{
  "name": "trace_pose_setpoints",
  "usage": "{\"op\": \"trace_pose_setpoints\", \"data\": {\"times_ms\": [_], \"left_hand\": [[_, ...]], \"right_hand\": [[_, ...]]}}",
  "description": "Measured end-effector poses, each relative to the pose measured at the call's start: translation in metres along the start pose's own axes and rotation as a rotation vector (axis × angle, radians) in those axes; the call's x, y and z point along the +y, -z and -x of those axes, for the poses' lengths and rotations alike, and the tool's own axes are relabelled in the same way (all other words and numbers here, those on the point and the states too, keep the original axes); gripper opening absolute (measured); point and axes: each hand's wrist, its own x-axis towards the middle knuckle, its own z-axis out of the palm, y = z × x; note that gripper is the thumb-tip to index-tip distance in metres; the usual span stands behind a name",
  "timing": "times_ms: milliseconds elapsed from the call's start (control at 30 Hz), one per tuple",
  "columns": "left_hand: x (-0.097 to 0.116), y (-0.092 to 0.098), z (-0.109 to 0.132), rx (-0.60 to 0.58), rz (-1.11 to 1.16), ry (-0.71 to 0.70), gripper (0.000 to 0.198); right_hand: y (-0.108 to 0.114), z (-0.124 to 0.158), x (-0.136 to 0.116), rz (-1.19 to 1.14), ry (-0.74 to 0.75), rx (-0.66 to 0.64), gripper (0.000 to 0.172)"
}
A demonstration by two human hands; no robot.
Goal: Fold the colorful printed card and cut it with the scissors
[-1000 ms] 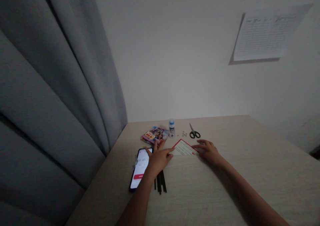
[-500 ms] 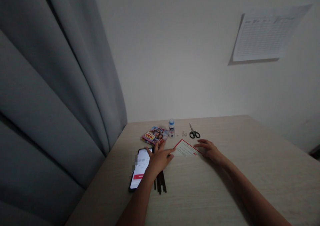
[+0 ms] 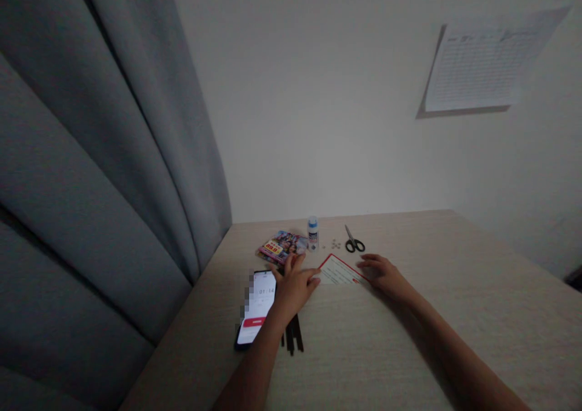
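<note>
Red-edged paper [image 3: 339, 271] lies on the table [image 3: 354, 350] between the left hand [image 3: 293, 284], digits apart at its left corner, and the right hand [image 3: 382, 277], whose grip at the right corner cannot be told; probably light, thin, easily creased; best held by those corners.

On one bench [image 3: 354, 344] I count two hands, one left hand [image 3: 293, 285] and one right hand [image 3: 382, 277], and between them one red-edged paper [image 3: 339, 273]. There is one phone [image 3: 258, 305], one bottle [image 3: 313, 236] and one pair of scissors [image 3: 351, 240]. Of dark strips [image 3: 291, 339] I see at least three. Pale bits [image 3: 336, 244] are several, too small for exact counting. The printed pile [image 3: 284, 245] is one; its pieces I cannot count. One written sheet [image 3: 482, 68] is on the wall.
</note>
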Motion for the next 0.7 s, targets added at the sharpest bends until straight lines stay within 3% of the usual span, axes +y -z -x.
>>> {"op": "trace_pose_setpoints", "data": {"times_ms": [200,567,700], "left_hand": [[0.009,-0.008,-0.002,0.071,0.010,-0.009,0.027],[0.012,-0.017,-0.002,0.119,0.001,0.033,0.027],[0.014,-0.012,-0.002,0.080,0.020,0.059,0.031]], "right_hand": [[-0.001,0.002,-0.017,0.100,0.039,0.078,0.037],[0.006,0.008,-0.038,0.080,0.102,0.002,0.027],[0.008,0.008,-0.043,0.056,0.111,-0.034,0.023]]}}
